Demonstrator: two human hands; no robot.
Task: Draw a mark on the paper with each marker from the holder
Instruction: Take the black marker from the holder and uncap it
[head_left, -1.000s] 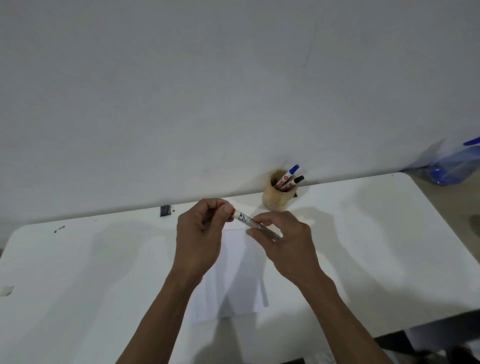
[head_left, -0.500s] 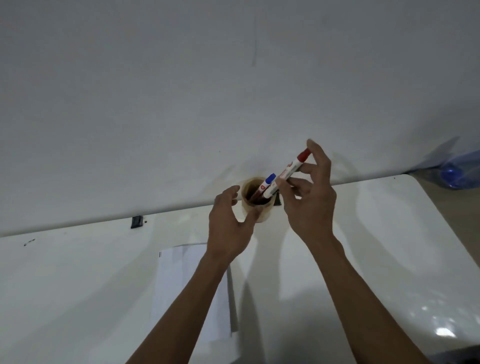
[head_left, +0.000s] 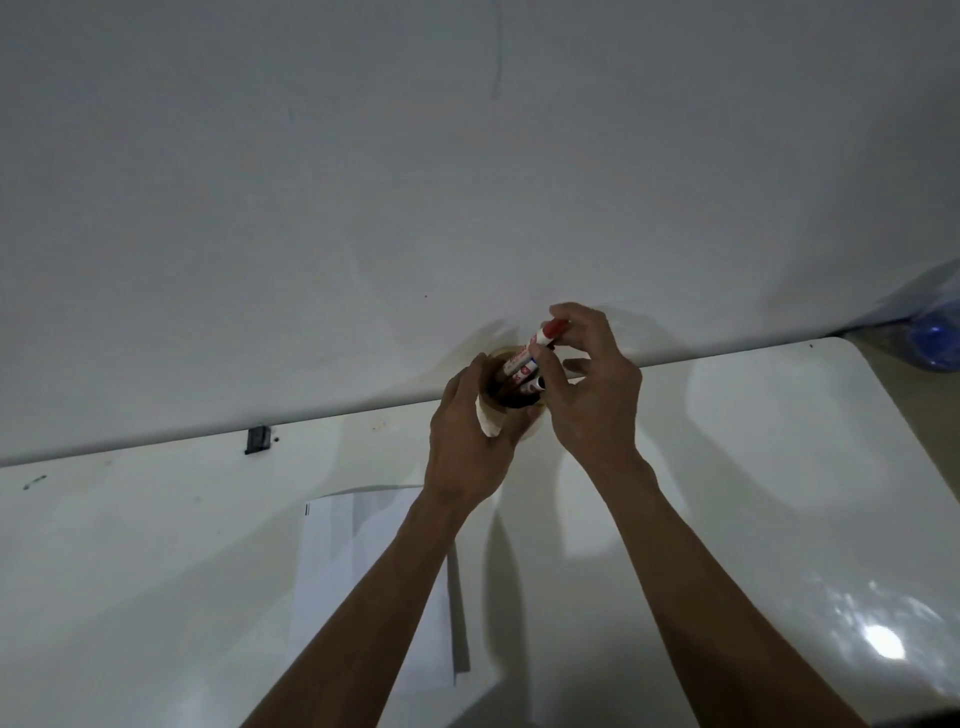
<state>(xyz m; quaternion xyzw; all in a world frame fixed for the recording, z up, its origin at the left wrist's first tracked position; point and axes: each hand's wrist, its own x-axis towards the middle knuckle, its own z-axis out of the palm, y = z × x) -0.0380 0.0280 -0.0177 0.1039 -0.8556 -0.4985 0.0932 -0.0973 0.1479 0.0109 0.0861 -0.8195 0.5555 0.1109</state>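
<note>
Nearest on the surface lies the paper, partly under the left forearm and well short of the holder. Farther on, the left hand wraps the holder, fingers clenched around its side to steady it. Just beyond, the right hand pinches the red-capped marker near its top. The marker's long axis tilts up and to the right, cap high, its lower end inside the holder's mouth among the other markers. The right hand is the nearer one to guide it, I judge, downward along that tilt.
</note>
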